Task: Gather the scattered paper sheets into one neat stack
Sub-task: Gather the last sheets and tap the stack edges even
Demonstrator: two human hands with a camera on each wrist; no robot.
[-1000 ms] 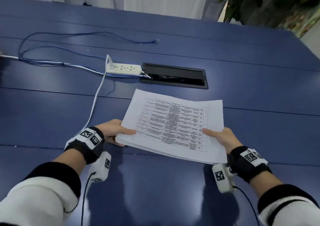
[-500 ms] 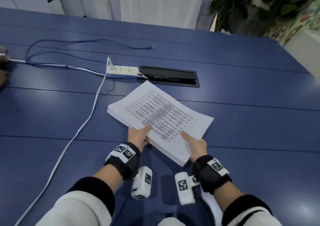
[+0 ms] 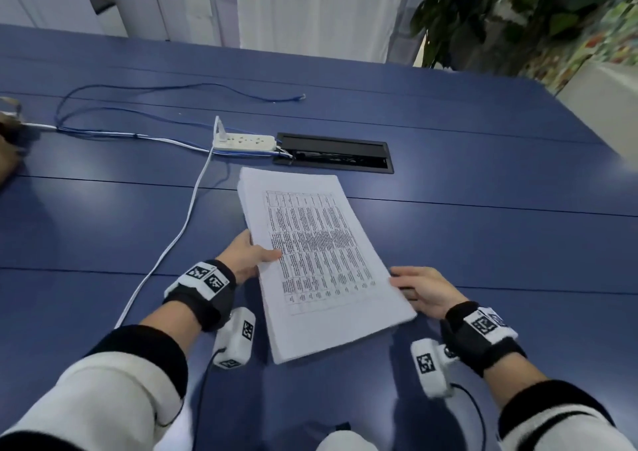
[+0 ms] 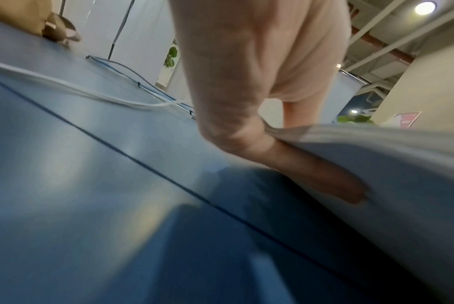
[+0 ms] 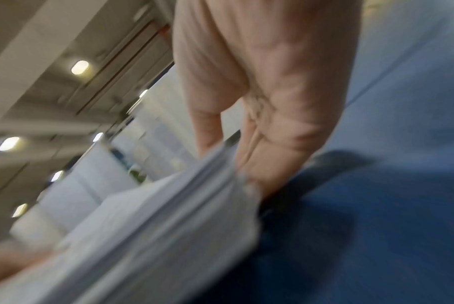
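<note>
gripping the paper stack [image 3: 317,257] with both hands' fingers, long axis running away, tilted left

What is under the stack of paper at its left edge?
Under the paper stack lie the fingers of the left hand, its thumb on top. Below is the blue table. What lies under the middle is covered.

1 stack of paper sheets [image 3: 317,260] is lying on 1 blue table [image 3: 483,229], the number of sheets in it being too many to count; 2 hands are showing, 1 left hand [image 3: 243,256] and 1 right hand [image 3: 426,290]; 1 white power strip [image 3: 244,141] is sitting beside 1 black cable hatch [image 3: 334,152]; 1 white cord [image 3: 179,240] is running from the strip; 1 leafy plant [image 3: 511,12] is standing beyond the far edge; the thin blue cables [image 3: 138,88] are too tangled to count.
</note>
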